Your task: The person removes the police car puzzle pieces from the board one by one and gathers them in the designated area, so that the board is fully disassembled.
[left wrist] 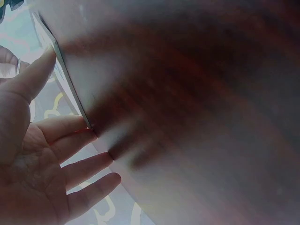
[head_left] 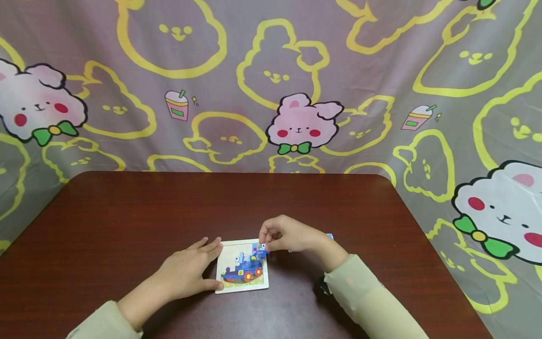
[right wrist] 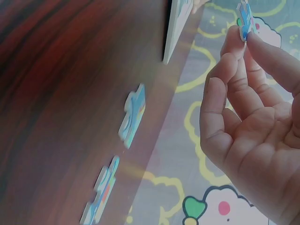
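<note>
A square jigsaw puzzle board (head_left: 242, 290) with a pale frame lies on the table, showing a blue train with red wheels. Along its left side my left hand (head_left: 184, 273) rests with fingers spread, thumb at the lower left corner and fingertips near the upper one. My right hand (head_left: 292, 234) pinches a small blue puzzle piece (right wrist: 245, 21) between thumb and index finger, over the board's upper right corner. The other right fingers are curled in. Much of the board's upper left shows plain, pale backing.
Two loose puzzle pieces, one nearer the board (right wrist: 133, 117) and one farther off (right wrist: 101, 192), lie on the table. In the head view, my right forearm partly hides them. The dark brown table (head_left: 169, 202) ends at a patterned curtain (head_left: 228, 94).
</note>
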`<state>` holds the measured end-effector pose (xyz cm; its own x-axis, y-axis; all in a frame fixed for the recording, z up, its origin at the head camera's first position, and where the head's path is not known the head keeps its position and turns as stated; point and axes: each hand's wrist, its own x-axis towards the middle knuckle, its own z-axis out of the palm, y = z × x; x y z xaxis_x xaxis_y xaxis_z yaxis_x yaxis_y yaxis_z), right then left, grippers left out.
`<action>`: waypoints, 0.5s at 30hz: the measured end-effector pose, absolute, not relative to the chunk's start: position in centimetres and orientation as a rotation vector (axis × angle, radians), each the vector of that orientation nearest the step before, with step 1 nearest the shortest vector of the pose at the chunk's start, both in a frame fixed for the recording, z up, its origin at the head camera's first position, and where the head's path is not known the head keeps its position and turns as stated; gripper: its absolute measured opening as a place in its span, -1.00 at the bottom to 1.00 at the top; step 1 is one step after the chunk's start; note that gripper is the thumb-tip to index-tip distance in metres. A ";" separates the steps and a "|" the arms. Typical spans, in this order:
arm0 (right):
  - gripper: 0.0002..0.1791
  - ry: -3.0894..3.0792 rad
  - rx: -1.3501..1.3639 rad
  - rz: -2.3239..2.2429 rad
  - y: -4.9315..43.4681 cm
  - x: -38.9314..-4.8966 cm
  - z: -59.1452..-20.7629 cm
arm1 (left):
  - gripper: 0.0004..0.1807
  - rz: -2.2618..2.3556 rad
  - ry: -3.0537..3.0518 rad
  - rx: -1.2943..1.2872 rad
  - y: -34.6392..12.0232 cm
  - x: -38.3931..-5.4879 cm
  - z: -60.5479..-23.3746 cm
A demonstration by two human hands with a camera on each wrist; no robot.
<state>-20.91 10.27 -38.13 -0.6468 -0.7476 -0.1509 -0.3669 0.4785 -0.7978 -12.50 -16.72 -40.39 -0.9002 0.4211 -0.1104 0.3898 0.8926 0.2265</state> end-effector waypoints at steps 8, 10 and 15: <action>-0.92 2.261 -0.958 -1.037 12.1 -20.9 -37.9 | -0.03 0.288 2.909 0.626 -16.7 -12.5 -40.3; -0.92 2.265 -0.966 -1.035 12.5 -21.0 -37.9 | -0.03 0.287 2.908 0.624 -16.6 -12.5 -40.3; -0.93 2.265 -0.930 -1.037 13.5 -21.0 -38.3 | -0.02 0.289 2.904 0.624 -16.6 -12.5 -40.4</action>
